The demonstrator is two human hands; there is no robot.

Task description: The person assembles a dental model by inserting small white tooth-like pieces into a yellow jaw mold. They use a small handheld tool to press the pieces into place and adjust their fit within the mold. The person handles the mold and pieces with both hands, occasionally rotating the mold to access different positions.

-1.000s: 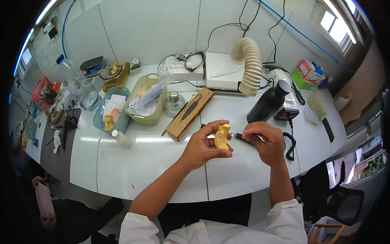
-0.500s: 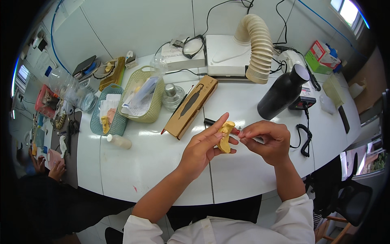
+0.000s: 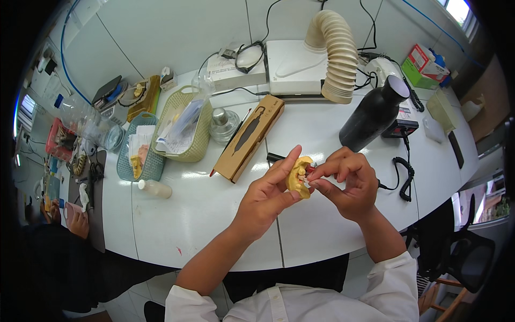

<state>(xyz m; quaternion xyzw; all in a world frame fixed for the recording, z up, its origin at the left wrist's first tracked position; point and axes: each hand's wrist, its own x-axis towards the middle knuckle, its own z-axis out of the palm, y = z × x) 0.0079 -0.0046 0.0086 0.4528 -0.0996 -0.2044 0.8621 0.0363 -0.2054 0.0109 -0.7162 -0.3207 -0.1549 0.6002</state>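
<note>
Over the white table (image 3: pixel 161 231), the left hand (image 3: pixel 265 198) holds a yellow tooth model (image 3: pixel 294 178), pinched between its thumb and fingers. Half a second ago, the model stood more on edge, and the right hand (image 3: pixel 348 185) had its fingertips a bit off to the side. Now the side with the teeth shows more, and those fingertips are right at it, touching it or very near. A small red bit (image 3: pixel 310 169) shows between them and the teeth. The right thumb and pointing finger are close together, but one cannot tell if they pinch the red bit. This turn seems to make the teeth easier to get at, so the fine finger work looks to be well under way. Now to count: one model is up in the hand, and one more yellow piece (image 3: pixel 136 167) sits in the blue basket (image 3: pixel 154 165). That makes two baskets with the green basket (image 3: pixel 190 154). There is one long brown box (image 3: pixel 249 139), one black bottle (image 3: pixel 370 121), one little milky bottle (image 3: pixel 155 189), one glass jar (image 3: pixel 224 127), one big clear bottle (image 3: pixel 91 121) and one bendy hose (image 3: pixel 343 59). One black stick (image 3: pixel 274 156) lies behind the left hand.
</note>
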